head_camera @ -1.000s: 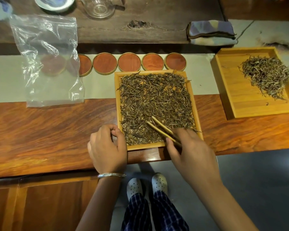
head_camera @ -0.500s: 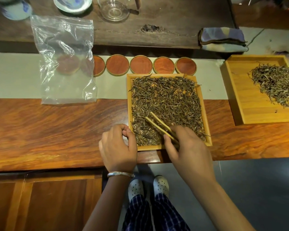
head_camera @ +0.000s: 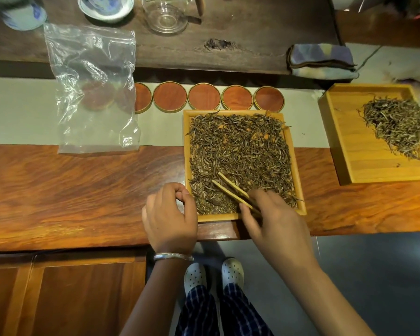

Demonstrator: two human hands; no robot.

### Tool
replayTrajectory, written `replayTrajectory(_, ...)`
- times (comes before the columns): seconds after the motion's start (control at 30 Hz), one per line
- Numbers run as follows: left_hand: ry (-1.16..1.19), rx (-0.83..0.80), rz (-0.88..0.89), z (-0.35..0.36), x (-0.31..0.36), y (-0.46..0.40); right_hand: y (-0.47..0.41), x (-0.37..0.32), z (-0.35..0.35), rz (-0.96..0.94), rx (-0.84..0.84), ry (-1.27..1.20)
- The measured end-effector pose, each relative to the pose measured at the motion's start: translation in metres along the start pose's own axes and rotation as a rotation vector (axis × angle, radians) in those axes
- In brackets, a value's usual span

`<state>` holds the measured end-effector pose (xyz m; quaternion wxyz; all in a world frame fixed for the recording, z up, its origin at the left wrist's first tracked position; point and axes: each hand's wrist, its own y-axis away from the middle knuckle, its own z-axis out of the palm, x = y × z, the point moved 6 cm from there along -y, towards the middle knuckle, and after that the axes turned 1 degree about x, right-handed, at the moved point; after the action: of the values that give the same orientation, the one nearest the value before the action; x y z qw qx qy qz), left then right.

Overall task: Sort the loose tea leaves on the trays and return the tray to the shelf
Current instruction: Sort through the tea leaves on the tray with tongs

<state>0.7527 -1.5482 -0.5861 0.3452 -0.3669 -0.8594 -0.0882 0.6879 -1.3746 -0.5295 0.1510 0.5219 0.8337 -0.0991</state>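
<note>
A square bamboo tray (head_camera: 298,180) lies in front of me, covered with loose dark tea leaves (head_camera: 240,151). My right hand (head_camera: 274,221) holds bamboo tweezers (head_camera: 230,189) whose two tips rest apart in the leaves at the tray's near left part. My left hand (head_camera: 170,219) sits curled at the tray's near left corner, thumb and forefinger pinched together; whether it grips the rim or a leaf I cannot tell. A second bamboo tray (head_camera: 344,151) at the right holds a smaller heap of paler leaves (head_camera: 398,127).
A row of round red coasters (head_camera: 204,97) lines the grey runner behind the tray. A clear plastic bag (head_camera: 92,90) lies at the left. On the dark board behind stand a glass jar (head_camera: 164,14), cups (head_camera: 106,7) and a folded cloth (head_camera: 321,60).
The tweezers' tips have shifted slightly left and forward through the leaves. My head has tilted, so the scene has slid right and down. My left hand has stayed at the tray corner.
</note>
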Motion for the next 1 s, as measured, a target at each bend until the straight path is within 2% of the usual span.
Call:
replayTrajectory(0.17,-0.002,0.017,-0.003,0.001,-0.001,0.001,-0.010,0.027,-0.014,0.072,0.048,-0.089)
replayTrajectory(0.27,-0.008,0.019,-0.007,0.001,-0.002,0.001,-0.032,0.043,-0.025,0.093,0.119,-0.015)
replayTrajectory(0.43,-0.015,0.023,-0.006,0.002,-0.003,0.001,-0.052,0.050,-0.012,0.111,0.048,0.076)
replayTrajectory(0.57,-0.011,0.017,-0.013,0.002,-0.004,0.001,-0.054,0.053,-0.014,0.127,0.098,0.071)
replayTrajectory(0.7,0.002,0.015,-0.012,0.000,-0.001,0.000,-0.055,0.052,-0.013,0.116,0.069,0.099)
replayTrajectory(0.83,0.012,0.016,-0.020,0.000,-0.001,0.000,-0.047,0.040,-0.020,0.081,0.099,0.036)
replayTrajectory(1.0,0.018,0.005,-0.029,0.001,-0.002,0.000,-0.016,0.009,-0.004,-0.003,-0.033,0.014)
